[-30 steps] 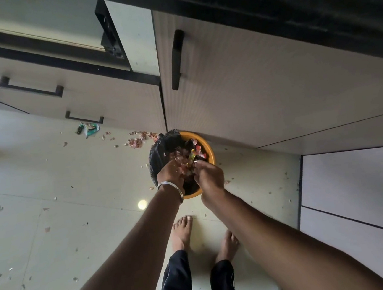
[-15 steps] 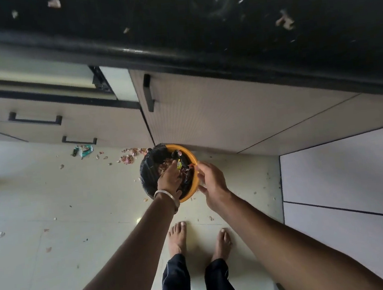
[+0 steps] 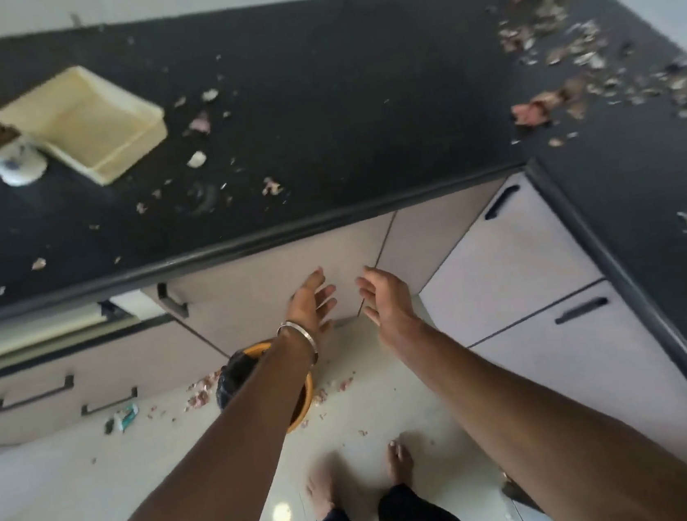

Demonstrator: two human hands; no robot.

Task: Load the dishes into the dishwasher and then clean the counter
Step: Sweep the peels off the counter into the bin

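The black counter (image 3: pixel 336 102) runs across the top and down the right side, strewn with vegetable peels (image 3: pixel 565 42), thickest at the far right corner. A pale yellow plastic tray (image 3: pixel 82 123) and a white cup (image 3: pixel 0 156) with brown contents stand at the counter's left. My left hand (image 3: pixel 310 302), with a metal bangle on the wrist, and my right hand (image 3: pixel 384 298) are raised side by side in front of the cabinet doors, palms facing each other, fingers spread, holding nothing. An orange waste bin (image 3: pixel 303 410) with a black liner stands on the floor, half hidden by my left forearm.
Beige cabinet doors and drawers (image 3: pixel 505 267) with black handles line the space under the counter. Peel scraps (image 3: pixel 202 390) and a small wrapper (image 3: pixel 124 418) lie on the pale tiled floor around the bin. My bare feet (image 3: pixel 357 473) stand below it.
Both hands have lifted out of the bin and opened, empty. The view has tilted up from the floor, bringing the counter top into sight.
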